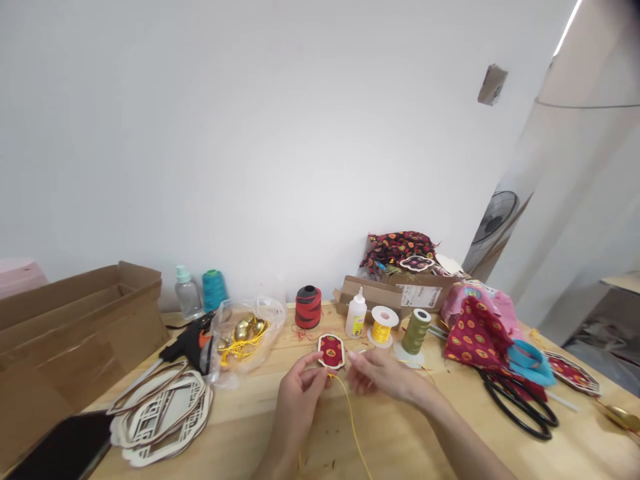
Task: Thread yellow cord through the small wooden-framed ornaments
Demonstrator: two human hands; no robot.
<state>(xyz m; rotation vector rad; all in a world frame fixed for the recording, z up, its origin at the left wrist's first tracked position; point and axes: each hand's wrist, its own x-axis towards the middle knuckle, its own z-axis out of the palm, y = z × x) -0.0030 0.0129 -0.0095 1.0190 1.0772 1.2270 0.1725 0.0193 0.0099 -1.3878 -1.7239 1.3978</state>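
A small ornament [331,351] with red patterned fabric in a pale scalloped frame stands at the fingertips of my left hand [301,389]. The thumb and forefinger of that hand are pinched on a yellow cord [351,415] just below the ornament's lower edge. From there the cord curves down towards the bottom of the view. My right hand [381,377] is just right of the ornament, apart from it. Its fingers are loosely bent and somewhat blurred, with nothing visible in them.
Behind my hands stand a red thread spool [308,309], glue bottle [357,316], yellow cord spool [383,327] and green thread cone [417,332]. Left are a bag [275,310] of brass bells, wooden frames [197,413] and a cardboard box [80,347]. Right lie scissors [537,427] and red fabric [475,337].
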